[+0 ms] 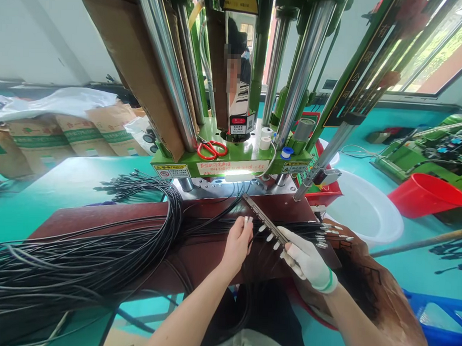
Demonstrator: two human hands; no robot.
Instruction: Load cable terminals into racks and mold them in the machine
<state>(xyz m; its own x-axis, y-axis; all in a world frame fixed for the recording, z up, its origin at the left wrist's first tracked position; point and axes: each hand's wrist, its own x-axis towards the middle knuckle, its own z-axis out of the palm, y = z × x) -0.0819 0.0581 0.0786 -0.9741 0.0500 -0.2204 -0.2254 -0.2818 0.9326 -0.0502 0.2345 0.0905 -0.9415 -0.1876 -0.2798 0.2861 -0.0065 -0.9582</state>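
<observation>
Evidently the bar [263,216] was over the bench [101,213], slanting towards ten o'clock, plugs [269,237] jutting from its seven-o'clock edge. The gloved right hand [307,257] gripped its lower end; the bare left hand [238,244], at eight o'clock, pinched a small pale tip [248,221]. Cables [91,264] sprawled at nine, the press [234,165] stood at twelve, scissors [221,153] lay on it at eleven, and a tub [392,226] sat at three.

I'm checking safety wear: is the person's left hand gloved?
No, the left hand is bare, whereas a white glove covers most of the right hand.
</observation>
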